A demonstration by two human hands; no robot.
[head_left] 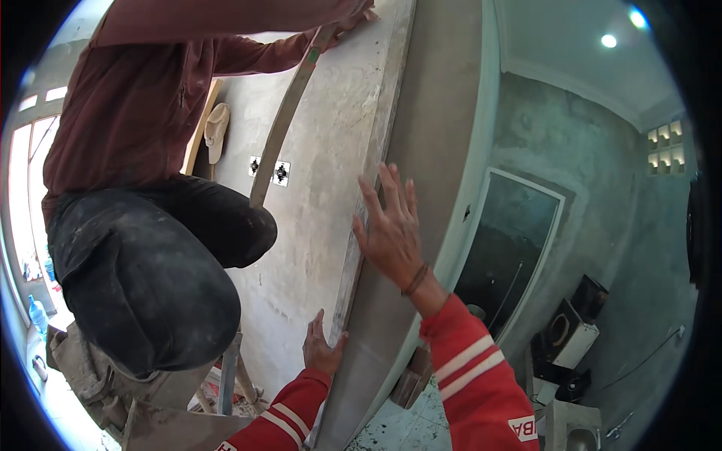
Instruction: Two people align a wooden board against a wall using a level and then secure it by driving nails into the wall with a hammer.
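My left hand (323, 349) presses flat against a long straight board (374, 173) held along the corner of a grey plastered wall (323, 195). Higher up, my right hand (389, 225) lies open with spread fingers against the same board edge. Both of my sleeves are red with white stripes. A second person in a maroon top and dark dusty trousers (143, 248) crouches high at the left. That person's hand (353, 19) holds a long flat straightedge (282, 124) against the wall.
Two socket cut-outs (271, 170) sit in the wall. A dark doorway (511, 248) with a pale frame lies to the right. Black speaker boxes (575, 323) stand by the far wall. Wooden trestle legs (229, 376) and a water bottle (37, 314) are at the lower left.
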